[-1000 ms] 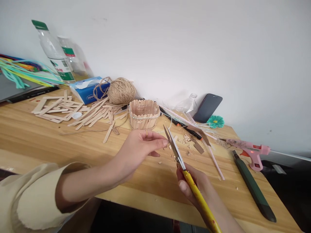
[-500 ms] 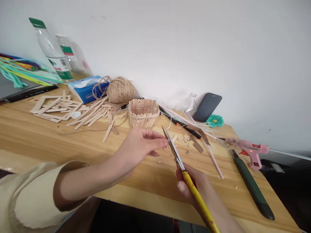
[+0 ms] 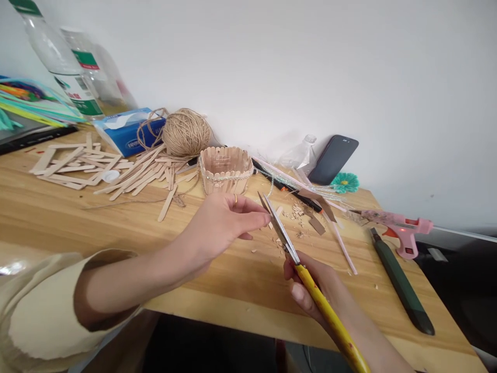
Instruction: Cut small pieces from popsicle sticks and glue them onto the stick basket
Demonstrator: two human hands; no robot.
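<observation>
My right hand is wrapped round the yellow handle of a pair of scissors, whose narrow blades point up and away, slightly parted at the tips. At the blades, the thumb and fingers of my left hand are pinched together. Whatever lies between those fingers is too small or too hidden to name. Just beyond my left hand stands a small basket made of wooden craft sticks, with a glittery cord round its outside.
Craft sticks lie heaped left, near a ball of twine and a blue tissue pack. Wood scraps litter the middle. At right are a pink glue gun, a green cutter and a phone.
The camera view has shifted slightly, so the table's things sit a little higher in the picture. Both hands and the scissors keep nearly the same pose.
</observation>
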